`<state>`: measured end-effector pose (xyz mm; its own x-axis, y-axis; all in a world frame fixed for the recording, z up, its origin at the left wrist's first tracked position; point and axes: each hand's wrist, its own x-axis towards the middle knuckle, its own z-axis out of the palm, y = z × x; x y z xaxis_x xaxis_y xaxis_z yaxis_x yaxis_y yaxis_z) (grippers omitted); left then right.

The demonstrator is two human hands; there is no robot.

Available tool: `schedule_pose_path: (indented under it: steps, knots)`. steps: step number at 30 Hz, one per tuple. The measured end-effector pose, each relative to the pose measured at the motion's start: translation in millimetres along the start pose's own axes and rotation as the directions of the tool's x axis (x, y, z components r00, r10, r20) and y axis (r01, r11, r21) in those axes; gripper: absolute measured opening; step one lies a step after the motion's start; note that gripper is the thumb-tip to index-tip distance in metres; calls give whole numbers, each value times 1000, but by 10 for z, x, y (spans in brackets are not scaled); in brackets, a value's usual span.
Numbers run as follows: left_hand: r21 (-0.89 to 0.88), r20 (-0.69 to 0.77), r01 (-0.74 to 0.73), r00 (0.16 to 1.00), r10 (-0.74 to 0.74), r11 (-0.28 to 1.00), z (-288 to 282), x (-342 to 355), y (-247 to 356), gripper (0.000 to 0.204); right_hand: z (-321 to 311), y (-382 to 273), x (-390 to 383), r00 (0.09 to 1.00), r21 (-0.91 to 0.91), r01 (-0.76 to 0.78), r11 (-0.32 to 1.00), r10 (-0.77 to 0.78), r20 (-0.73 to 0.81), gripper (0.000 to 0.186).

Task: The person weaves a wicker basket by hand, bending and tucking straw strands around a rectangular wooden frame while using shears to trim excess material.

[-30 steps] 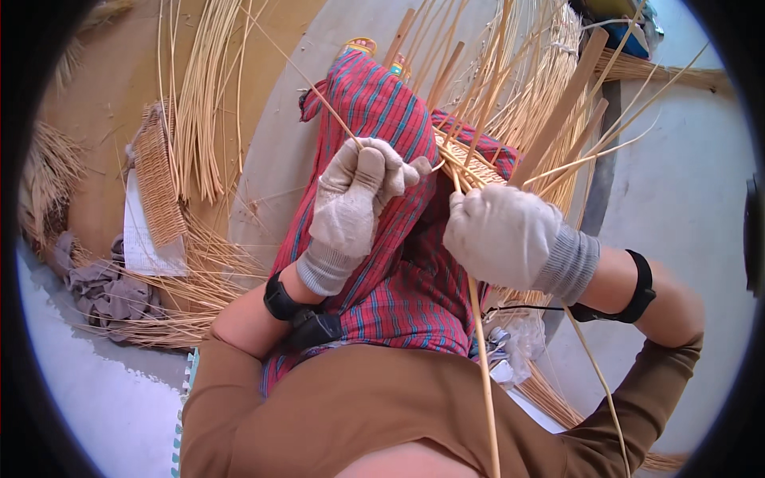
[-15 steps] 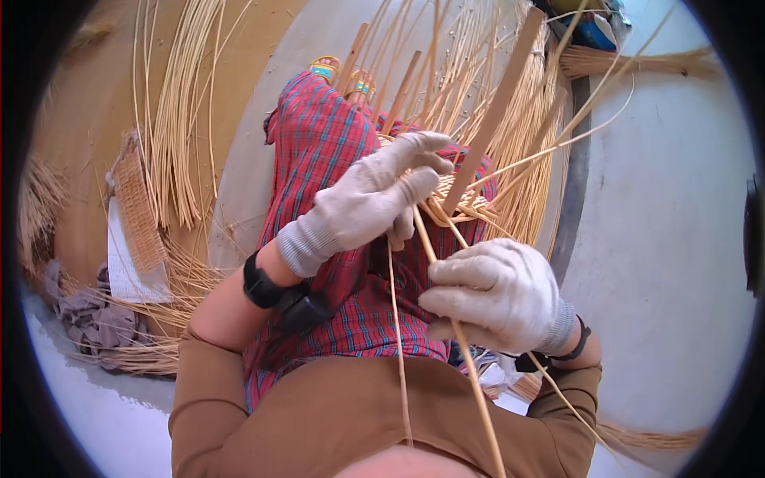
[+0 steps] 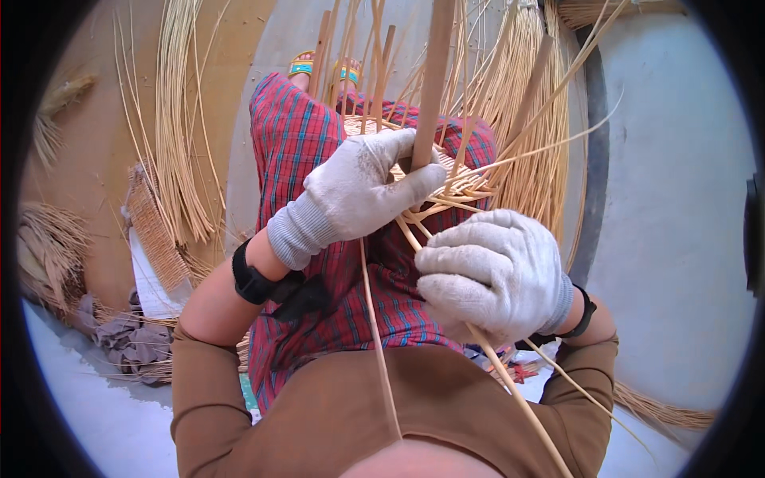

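A woven wicker piece rests on my lap, with several flat wooden stakes and thin rods standing up from it. My left hand, in a soiled white knit glove, is closed around the foot of the nearest wooden stake at the woven edge. My right hand, gloved likewise, grips a pale wicker rod that runs from the edge down past my body. A thinner rod passes beneath that hand. Below my left hand hangs another loose rod.
Long bundles of wicker rods lie beyond my legs, with more rods at the far left. A small woven panel lies on a white sheet. Crumpled grey cloth is at the lower left. Rods project far right from the weave.
My left hand has gone from beside the nearest stake to around it, and the stake stands more upright. My right hand shifted slightly, and its rod's lower end swung right.
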<state>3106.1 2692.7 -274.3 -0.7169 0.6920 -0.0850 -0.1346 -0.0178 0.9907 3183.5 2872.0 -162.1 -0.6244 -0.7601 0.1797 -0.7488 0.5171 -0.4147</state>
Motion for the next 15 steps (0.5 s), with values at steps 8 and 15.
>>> schedule_pose_path:
  steps: [8, 15]
  knots:
    - [-135, 264, 94, 963, -56, 986, -181, -36, -15, 33, 96, 66, -337, 987, 38, -113, 993, 117, -114, 24]
    - [-230, 410, 213, 906, -104, 950, -320, 46, -3, 36, 83, 338, -543, 935, 35, -351, 936, 352, -33, 58]
